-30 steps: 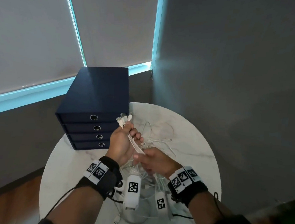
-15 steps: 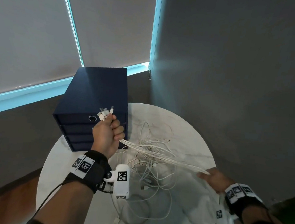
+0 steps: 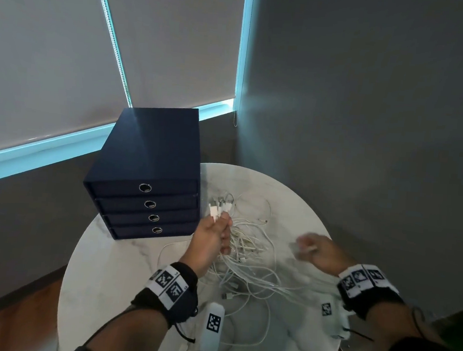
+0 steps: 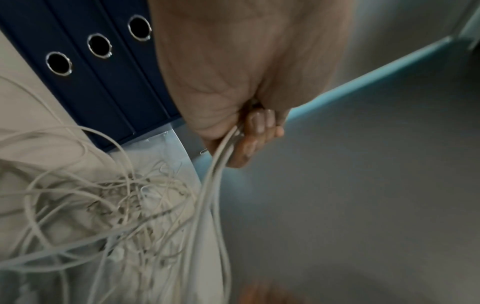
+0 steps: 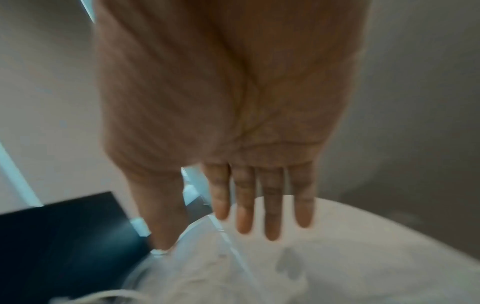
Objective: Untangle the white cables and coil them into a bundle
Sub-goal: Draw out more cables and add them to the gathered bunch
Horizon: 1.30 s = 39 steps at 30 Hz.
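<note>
- Several plug ends (image 3: 219, 207) are bunched in the left hand (image 3: 212, 236), fingers curled tight round the strands just below them, so the plugs stick up out of the fist. The left wrist view shows those strands running out under the fingers (image 4: 261, 123) and down to the table.
- Right hand (image 3: 317, 250) is empty and spread flat, fingers straight and apart, hovering over the table (image 3: 123, 272) on the far side of the pile from the drawer box. It's blurred, so probably on the move.
- Cables (image 3: 248, 259) themselves: a loose white heap on the tabletop just beside the drawer box, with loops trailing away from the box toward the person and one plug lying near the table's near edge.
- My read is they're mid-untangle, nothing coiled yet. To do this bit well I'd keep the left fist locked on the plug ends as the anchor, then run the free hand down the strands from the fist outward, combing knots toward the loose ends instead of yanking. Pulling hard on a heap like this just cinches the snarl.
- Drawer box (image 3: 147, 174) is dark blue, four drawers with ring pulls, all shut. No telling what's in them. It sits on the table right next to the left hand, so watch for loops snagging on its corner.
</note>
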{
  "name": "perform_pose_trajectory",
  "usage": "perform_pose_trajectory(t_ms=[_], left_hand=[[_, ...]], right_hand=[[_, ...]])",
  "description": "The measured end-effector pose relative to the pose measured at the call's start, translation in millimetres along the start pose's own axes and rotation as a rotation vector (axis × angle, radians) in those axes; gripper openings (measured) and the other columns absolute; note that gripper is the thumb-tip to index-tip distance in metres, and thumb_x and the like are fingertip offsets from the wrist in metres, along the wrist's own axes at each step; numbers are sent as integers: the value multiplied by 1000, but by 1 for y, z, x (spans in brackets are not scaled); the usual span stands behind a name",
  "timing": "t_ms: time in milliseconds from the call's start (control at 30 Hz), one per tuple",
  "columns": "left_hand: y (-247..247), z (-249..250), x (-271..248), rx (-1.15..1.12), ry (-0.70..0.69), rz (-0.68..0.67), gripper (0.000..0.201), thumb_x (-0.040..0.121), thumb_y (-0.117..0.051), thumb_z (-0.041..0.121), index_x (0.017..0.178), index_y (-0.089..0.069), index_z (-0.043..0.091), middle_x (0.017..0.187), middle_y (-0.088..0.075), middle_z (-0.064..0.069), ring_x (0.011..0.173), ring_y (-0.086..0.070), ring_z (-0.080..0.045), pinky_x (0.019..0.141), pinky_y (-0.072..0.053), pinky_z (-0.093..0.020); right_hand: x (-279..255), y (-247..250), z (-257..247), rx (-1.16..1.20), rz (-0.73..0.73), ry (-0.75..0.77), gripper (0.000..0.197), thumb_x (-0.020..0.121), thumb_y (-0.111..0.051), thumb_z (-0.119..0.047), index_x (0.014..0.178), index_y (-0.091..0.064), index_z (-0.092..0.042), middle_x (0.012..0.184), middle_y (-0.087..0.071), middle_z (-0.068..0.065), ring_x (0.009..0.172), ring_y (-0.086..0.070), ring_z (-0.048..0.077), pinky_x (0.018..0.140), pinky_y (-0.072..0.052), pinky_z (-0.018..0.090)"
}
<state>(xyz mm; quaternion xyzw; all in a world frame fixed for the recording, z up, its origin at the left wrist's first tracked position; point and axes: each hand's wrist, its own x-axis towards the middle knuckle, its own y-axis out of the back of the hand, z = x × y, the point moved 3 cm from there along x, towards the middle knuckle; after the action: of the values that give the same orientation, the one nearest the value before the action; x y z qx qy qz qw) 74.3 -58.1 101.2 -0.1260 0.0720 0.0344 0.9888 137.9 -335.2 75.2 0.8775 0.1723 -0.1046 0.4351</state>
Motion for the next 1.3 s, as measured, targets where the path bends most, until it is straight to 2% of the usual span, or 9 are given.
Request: perform_pose_trajectory(t_ms=[167,333,467,667,867,1000,1100,1200,1300], left_hand=[[-19,-11,-3,70,-40,-83,33,108,-39,21,82,-52,7,55,-40,2,46,-42,-15,50,-45,-30],[-18,-4,-5,127,-67,-89,45,107,-37,8,65,-52,7,54,-51,-6,48,-51,-22,52,-49,-32],[-7,-1,-8,144,-74,-77,42,104,-39,1,65,-54,4,55,-52,-12,48,-54,-23,51,-49,-31],[-8,-8,-13,152,-15,-146,33,105,-43,5,73,-51,6,57,-50,-3,50,-49,-21,52,-46,-33],[-16,-3,-15,289,16,-186,28,91,-32,-18,97,-54,-3,60,-43,-5,48,-41,-12,46,-40,-27],[-17,-11,-15,248,48,-149,15,99,-34,-4,109,-45,1,60,-43,2,46,-39,-7,44,-37,-25],[-11,-3,-15,124,17,-48,24,106,-36,9,92,-56,4,62,-48,-4,47,-46,-10,48,-40,-26],[4,3,-8,-56,-13,141,33,106,-46,25,83,-59,6,59,-57,-3,52,-55,-19,56,-46,-34],[18,2,0,-156,-109,276,35,106,-47,25,72,-45,14,56,-39,2,54,-44,-18,66,-47,-39]], right_hand=[[-2,-23,-127,413,103,392,31,93,-61,-38,123,-60,-30,111,-68,-7,96,-67,3,93,-53,30],[-6,-49,-179,273,79,489,36,97,-55,-36,132,-55,-29,119,-65,-7,61,-57,-19,53,-41,-1],[-14,-55,-188,216,118,561,28,97,-58,-24,124,-65,-22,106,-69,-8,64,-59,-14,65,-43,2],[-6,-52,-181,224,157,458,6,92,-59,-21,90,-63,-24,84,-67,-8,71,-63,4,69,-53,27],[-14,-61,-183,36,174,518,19,94,-57,-33,81,-49,-22,72,-57,-9,69,-53,9,69,-46,30],[-3,-65,-173,285,64,379,19,96,-53,-34,86,-54,-18,86,-66,0,81,-63,18,84,-52,43],[-5,-71,-162,635,9,303,27,93,-56,-50,109,-53,-29,108,-65,-4,95,-66,16,82,-56,36],[-21,-92,-150,716,-185,276,32,96,-55,-46,114,-55,-20,87,-69,-2,70,-68,13,58,-53,29],[-29,-108,-142,479,-230,339,32,100,-50,-35,82,-66,-15,52,-57,-10,47,-49,2,56,-40,25]])
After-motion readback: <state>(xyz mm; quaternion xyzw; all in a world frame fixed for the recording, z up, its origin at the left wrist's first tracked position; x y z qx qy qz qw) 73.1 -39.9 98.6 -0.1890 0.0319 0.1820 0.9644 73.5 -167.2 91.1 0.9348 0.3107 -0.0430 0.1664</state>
